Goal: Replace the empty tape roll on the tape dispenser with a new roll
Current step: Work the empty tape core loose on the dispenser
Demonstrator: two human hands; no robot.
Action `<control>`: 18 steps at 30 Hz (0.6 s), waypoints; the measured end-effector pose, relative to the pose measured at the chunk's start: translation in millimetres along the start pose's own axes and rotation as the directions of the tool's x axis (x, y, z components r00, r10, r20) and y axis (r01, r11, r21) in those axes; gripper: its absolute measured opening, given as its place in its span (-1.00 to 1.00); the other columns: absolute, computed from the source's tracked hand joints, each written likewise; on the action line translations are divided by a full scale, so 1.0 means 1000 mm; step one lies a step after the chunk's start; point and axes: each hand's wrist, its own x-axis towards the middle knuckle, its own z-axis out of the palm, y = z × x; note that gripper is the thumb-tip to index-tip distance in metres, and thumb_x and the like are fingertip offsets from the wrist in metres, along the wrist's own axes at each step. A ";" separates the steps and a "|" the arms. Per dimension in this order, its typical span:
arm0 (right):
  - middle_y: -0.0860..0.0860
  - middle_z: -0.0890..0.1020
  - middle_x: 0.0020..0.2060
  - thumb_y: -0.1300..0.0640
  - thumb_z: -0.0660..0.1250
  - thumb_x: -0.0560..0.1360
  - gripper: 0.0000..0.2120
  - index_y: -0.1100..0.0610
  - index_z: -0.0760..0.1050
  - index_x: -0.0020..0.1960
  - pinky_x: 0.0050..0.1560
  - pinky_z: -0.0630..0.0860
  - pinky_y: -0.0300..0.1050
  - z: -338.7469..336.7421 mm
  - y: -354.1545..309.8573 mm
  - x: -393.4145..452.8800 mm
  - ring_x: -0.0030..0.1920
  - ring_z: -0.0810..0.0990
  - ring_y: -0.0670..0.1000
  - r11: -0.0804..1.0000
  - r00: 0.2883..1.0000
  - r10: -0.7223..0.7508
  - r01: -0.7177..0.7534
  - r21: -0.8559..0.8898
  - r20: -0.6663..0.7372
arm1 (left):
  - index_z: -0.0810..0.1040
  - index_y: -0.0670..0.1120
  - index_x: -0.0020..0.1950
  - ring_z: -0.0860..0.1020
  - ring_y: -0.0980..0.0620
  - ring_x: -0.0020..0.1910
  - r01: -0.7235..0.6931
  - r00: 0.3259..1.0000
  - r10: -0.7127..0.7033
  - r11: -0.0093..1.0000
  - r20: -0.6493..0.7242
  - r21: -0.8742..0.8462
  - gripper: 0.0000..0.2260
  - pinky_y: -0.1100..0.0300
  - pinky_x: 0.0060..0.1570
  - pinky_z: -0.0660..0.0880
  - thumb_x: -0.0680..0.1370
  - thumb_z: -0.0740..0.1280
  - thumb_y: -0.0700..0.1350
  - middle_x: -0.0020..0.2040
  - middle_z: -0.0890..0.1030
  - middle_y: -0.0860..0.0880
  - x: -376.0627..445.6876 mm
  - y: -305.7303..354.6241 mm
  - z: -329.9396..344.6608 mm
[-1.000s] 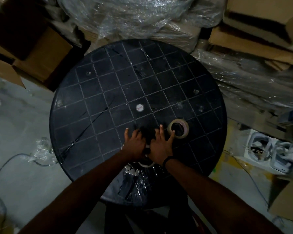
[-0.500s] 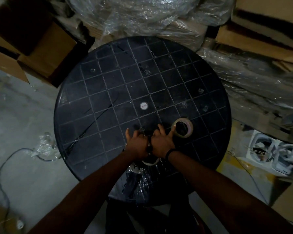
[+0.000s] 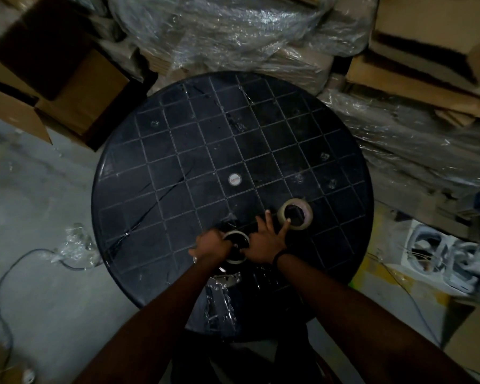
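A thin pale empty tape roll (image 3: 235,234) shows between my two hands near the front of the round black gridded table (image 3: 178,167). My left hand (image 3: 211,243) is curled around the roll's left side. My right hand (image 3: 263,240) presses against its right side with the fingers spread. Its index finger reaches the near rim of a fuller tape roll (image 3: 296,215), which lies flat on the table just right of my hands. The tape dispenser (image 3: 227,279) shows only as a shiny metal part under my wrists; the remainder is hidden.
Cardboard boxes (image 3: 75,87) stand at the back left and more (image 3: 432,51) at the back right. Plastic-wrapped bundles (image 3: 233,31) crowd the table's far edge. A cable (image 3: 6,273) and crumpled plastic (image 3: 72,245) lie on the floor at left, white objects (image 3: 449,256) at right.
My left fingers have curled in from flat and spread. The empty roll's ring now shows between my hands. My right index finger stays at the fuller roll.
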 end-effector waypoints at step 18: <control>0.08 -0.07 0.64 -0.12 0.18 0.59 -0.61 -0.01 0.57 0.30 0.22 -0.32 0.73 -0.012 -0.033 0.021 0.59 -0.37 0.18 0.955 0.930 -0.205 0.122 -0.271 -0.305 | 0.29 0.16 0.57 -0.22 -0.22 0.63 -0.479 0.876 0.431 0.715 0.219 0.510 -0.43 -0.58 0.36 -0.22 0.57 0.32 0.15 0.67 -0.08 -0.08 0.031 -0.001 -0.023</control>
